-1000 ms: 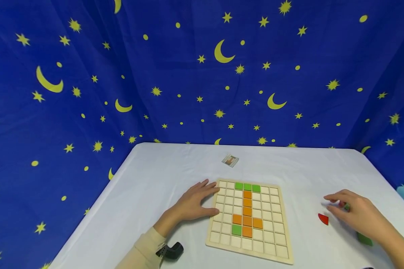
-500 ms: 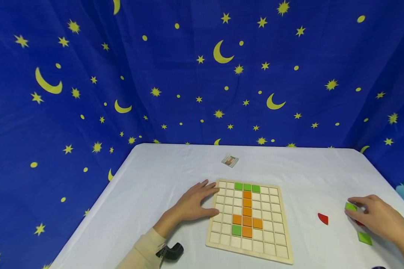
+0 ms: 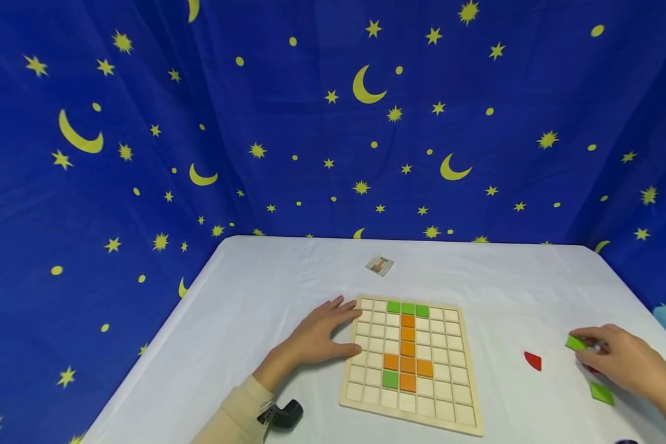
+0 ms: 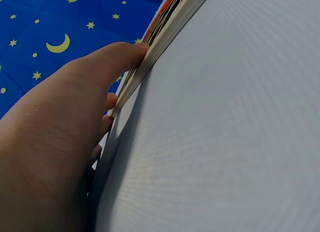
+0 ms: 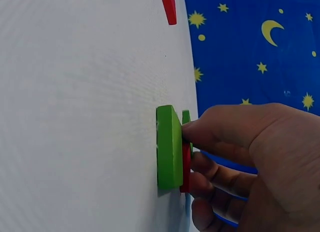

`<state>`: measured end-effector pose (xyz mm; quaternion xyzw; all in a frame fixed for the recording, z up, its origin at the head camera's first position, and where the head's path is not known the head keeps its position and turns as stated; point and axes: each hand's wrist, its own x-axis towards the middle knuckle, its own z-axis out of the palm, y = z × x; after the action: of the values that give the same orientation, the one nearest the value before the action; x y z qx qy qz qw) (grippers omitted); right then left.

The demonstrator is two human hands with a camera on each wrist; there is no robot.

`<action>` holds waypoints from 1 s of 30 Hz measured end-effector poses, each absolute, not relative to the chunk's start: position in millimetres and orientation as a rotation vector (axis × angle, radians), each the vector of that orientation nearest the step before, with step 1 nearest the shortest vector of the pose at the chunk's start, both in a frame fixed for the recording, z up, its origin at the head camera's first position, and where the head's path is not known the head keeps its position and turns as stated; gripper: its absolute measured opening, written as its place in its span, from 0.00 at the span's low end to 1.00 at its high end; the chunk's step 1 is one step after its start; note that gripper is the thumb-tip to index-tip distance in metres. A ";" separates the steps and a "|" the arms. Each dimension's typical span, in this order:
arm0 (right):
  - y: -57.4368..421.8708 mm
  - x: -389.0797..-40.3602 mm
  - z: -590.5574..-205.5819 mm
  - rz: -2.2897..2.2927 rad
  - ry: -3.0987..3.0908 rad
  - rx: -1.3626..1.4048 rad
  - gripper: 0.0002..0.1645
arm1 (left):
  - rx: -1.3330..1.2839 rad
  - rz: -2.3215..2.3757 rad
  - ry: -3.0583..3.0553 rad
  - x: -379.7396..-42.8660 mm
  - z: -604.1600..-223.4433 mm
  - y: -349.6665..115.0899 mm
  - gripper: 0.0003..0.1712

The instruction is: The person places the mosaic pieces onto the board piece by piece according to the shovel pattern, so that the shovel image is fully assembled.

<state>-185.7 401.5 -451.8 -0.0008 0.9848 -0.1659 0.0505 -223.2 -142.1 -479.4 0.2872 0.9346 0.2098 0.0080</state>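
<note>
My left hand (image 3: 323,333) rests against the left edge of a wooden grid board (image 3: 446,409), its fingertips and thumb touching the rim in the left wrist view. Orange and green square tiles sit in the board's cells, such as an orange tile (image 3: 407,365) near the middle. At the right, my right hand (image 3: 624,357) pinches a green square tile (image 3: 575,343) between thumb and fingers, the tile tilted. Under that hand a red piece (image 5: 186,167) is partly hidden. Another green tile (image 3: 602,393) lies just in front of it on the table.
A red quarter-circle piece (image 3: 533,361) lies between the board and my right hand. Beyond the board is a small card (image 3: 380,265) with a printed grid pattern. Blue star-and-moon curtains (image 3: 311,123) stand behind the white table (image 3: 288,265).
My right hand has drawn back to the right, away from the red quarter-circle, and taken hold of a green tile, which now tilts up. The left hand stays put.
</note>
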 end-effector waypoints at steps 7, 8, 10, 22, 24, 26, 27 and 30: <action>397.0 -185.7 -450.4 -0.518 3.035 -0.086 0.25 | 0.880 0.664 2.916 -222.8 -481.0 -143.8 0.46; 396.0 -185.0 -450.1 -0.526 3.045 -0.096 0.24 | 0.880 0.669 2.915 -222.9 -481.2 -143.8 0.46; 393.4 -182.9 -450.0 -0.545 3.069 -0.128 0.24 | 0.884 0.667 2.915 -223.1 -481.2 -143.9 0.46; 366.1 -179.6 -441.6 -0.643 3.090 -0.337 0.23 | 0.925 0.657 2.912 -225.9 -479.5 -143.6 0.46; 360.1 -180.3 -440.4 -0.657 3.078 -0.372 0.23 | 0.929 0.653 2.916 -226.5 -479.8 -143.6 0.46; 354.2 -181.0 -439.1 -0.681 3.060 -0.396 0.23 | 0.929 0.652 2.918 -226.8 -480.0 -143.6 0.46; 351.5 -181.3 -438.5 -0.691 3.051 -0.400 0.23 | 0.929 0.655 2.917 -226.7 -480.0 -143.6 0.46; 344.2 -182.4 -436.9 -0.738 3.030 -0.421 0.23 | 0.924 0.666 2.908 -226.4 -479.9 -143.3 0.46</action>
<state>-182.4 344.2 -436.9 -0.1339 0.9628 -0.2345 -0.0029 -226.4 -143.3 -479.9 0.2958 0.9311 0.2132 0.0091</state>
